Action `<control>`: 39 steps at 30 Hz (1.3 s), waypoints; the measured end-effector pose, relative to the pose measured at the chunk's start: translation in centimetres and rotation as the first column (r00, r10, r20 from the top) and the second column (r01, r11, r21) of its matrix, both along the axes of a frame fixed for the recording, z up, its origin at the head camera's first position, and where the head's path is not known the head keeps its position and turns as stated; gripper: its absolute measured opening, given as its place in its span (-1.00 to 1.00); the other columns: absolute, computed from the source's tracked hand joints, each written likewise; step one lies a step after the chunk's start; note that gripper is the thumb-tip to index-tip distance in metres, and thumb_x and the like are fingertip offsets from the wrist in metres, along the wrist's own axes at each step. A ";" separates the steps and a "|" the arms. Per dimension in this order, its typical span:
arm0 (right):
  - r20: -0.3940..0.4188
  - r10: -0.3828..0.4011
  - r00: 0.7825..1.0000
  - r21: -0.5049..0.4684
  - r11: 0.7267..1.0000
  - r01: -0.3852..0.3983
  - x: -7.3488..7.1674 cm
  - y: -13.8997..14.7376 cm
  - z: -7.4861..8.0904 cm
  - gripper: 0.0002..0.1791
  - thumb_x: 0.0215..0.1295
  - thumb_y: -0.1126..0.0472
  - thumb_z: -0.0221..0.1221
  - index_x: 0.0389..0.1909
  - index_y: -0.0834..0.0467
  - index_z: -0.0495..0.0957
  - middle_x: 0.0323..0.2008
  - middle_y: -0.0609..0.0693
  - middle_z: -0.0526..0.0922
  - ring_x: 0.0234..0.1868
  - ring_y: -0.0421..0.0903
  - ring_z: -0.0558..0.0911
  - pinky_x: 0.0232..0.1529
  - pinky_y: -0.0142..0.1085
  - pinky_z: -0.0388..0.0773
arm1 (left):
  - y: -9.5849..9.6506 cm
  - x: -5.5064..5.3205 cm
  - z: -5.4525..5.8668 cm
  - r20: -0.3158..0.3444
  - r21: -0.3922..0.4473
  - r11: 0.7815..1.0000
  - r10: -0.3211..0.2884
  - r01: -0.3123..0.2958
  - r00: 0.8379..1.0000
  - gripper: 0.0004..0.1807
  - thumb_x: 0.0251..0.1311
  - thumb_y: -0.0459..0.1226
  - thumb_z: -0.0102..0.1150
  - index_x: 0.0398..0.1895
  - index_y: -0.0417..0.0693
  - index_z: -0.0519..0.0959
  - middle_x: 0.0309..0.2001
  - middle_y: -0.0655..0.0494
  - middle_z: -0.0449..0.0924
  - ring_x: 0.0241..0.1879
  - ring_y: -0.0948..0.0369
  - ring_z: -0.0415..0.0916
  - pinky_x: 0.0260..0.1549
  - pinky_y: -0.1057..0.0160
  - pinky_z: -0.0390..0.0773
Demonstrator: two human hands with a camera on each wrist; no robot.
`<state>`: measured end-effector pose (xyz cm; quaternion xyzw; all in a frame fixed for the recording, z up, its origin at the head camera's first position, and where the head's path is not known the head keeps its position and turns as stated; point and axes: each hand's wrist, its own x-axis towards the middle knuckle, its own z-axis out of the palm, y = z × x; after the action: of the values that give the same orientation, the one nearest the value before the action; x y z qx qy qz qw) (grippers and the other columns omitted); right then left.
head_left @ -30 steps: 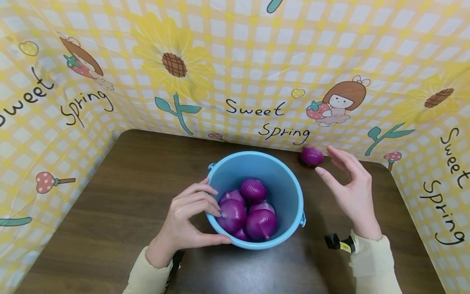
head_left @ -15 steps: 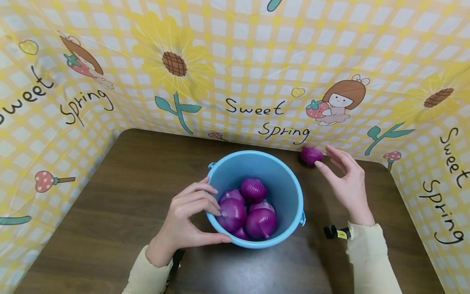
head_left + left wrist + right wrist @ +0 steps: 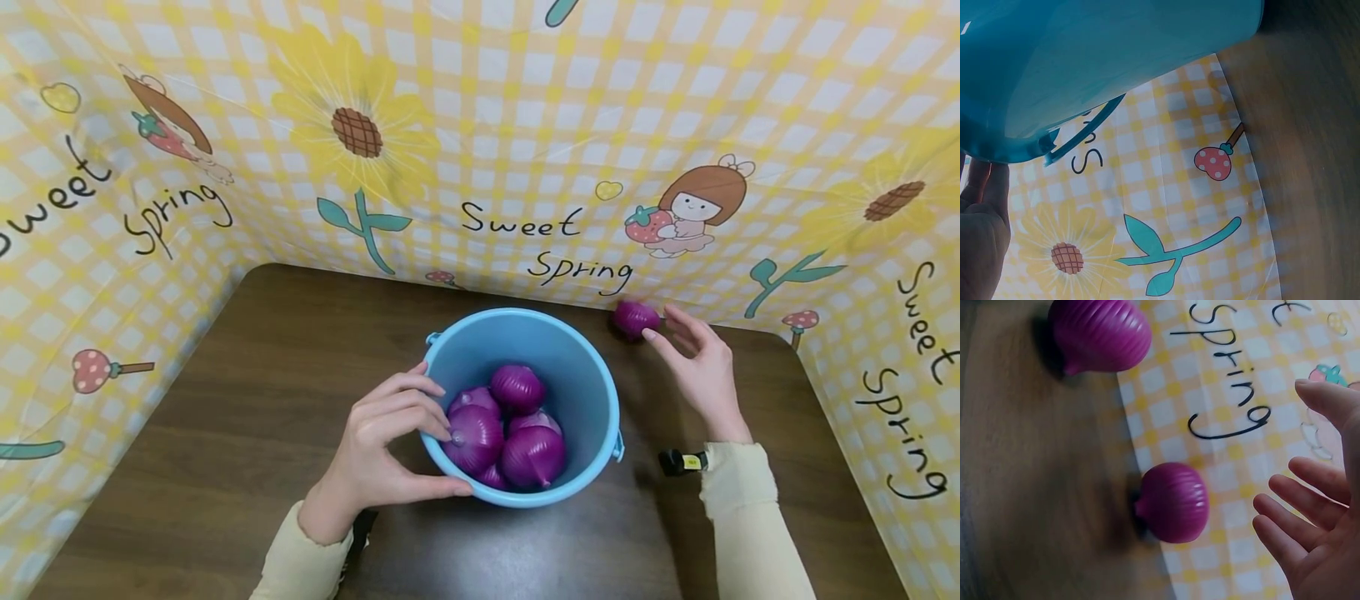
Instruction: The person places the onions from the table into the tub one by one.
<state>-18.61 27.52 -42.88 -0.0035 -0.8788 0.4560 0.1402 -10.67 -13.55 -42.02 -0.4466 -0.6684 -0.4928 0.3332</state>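
A light blue bucket [image 3: 577, 367] stands mid-table, several purple-red onions [image 3: 534, 457] inside it. My left hand [image 3: 386, 442] holds its left side, fingers at the rim and thumb along the near rim. In the left wrist view the bucket's outer wall [image 3: 1116, 50] fills the top. Beyond the bucket to the right, a single onion [image 3: 636, 320] lies by the cloth wall. My right hand [image 3: 701, 367] is just right of it, thumb and fingers spread apart. The right wrist view shows this onion [image 3: 1174, 503] apart from the fingers, and a second onion [image 3: 1100, 334] at top left.
The brown wooden table [image 3: 225, 417] is enclosed at the back and both sides by yellow checked cloth [image 3: 480, 142] with flower prints. The bucket has a handle lug [image 3: 618, 448] at its right. A black wrist strap [image 3: 681, 461] shows below the right hand.
My right hand has shifted a little to the left, its thumb now closer to the onion by the back cloth. The left hand, bucket and onions stay in place.
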 end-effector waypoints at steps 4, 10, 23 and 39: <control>0.021 -0.022 1.000 -0.001 1.000 0.022 -0.5 0.3 -0.8 -0.25 0.33 -0.16 0.33 0.40 0.17 0.45 0.29 0.12 0.52 0.29 0.11 0.51 0.30 0.03 0.45 | 0.0 0.0 0.0 -0.001 0.001 1.000 -0.001 0.001 1.000 -0.50 -0.16 0.13 0.65 -0.48 -0.03 0.63 -0.41 0.11 0.65 -0.16 0.00 0.57 0.26 -0.21 0.43; 0.062 -0.067 0.996 -0.019 0.998 0.068 -1.2 0.6 -2.1 -0.21 0.32 -0.19 0.33 0.42 0.18 0.42 0.36 0.12 0.47 0.34 0.13 0.47 0.32 0.04 0.42 | 0.0 0.0 0.1 -0.010 0.001 1.000 -0.004 0.004 1.000 -0.49 -0.15 0.13 0.65 -0.48 -0.05 0.63 -0.42 0.11 0.65 -0.17 0.00 0.57 0.26 -0.20 0.43; 0.162 -0.103 0.981 -0.050 0.992 0.112 -2.8 0.9 -3.3 -0.08 0.29 -0.26 0.31 0.48 0.23 0.31 0.41 0.18 0.39 0.40 0.13 0.39 0.37 0.03 0.37 | 0.0 0.0 0.1 -0.008 0.001 1.000 -0.003 0.003 1.000 -0.48 -0.15 0.13 0.65 -0.49 -0.07 0.63 -0.42 0.11 0.65 -0.16 0.00 0.57 0.27 -0.19 0.42; 0.279 -0.142 0.950 -0.038 0.987 0.159 -5.4 0.8 -3.6 0.15 0.14 -0.36 0.37 0.56 0.22 0.14 0.44 0.23 0.32 0.40 0.15 0.39 0.38 0.05 0.35 | 0.0 0.0 0.1 -0.007 0.000 1.000 -0.003 0.003 1.000 -0.49 -0.16 0.13 0.65 -0.47 -0.05 0.64 -0.41 0.10 0.66 -0.16 0.00 0.57 0.27 -0.18 0.42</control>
<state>-23.97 28.35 -46.53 -0.1380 -0.8728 0.4654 0.0509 -10.71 -13.53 -41.94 -0.4493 -0.6667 -0.4914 0.3350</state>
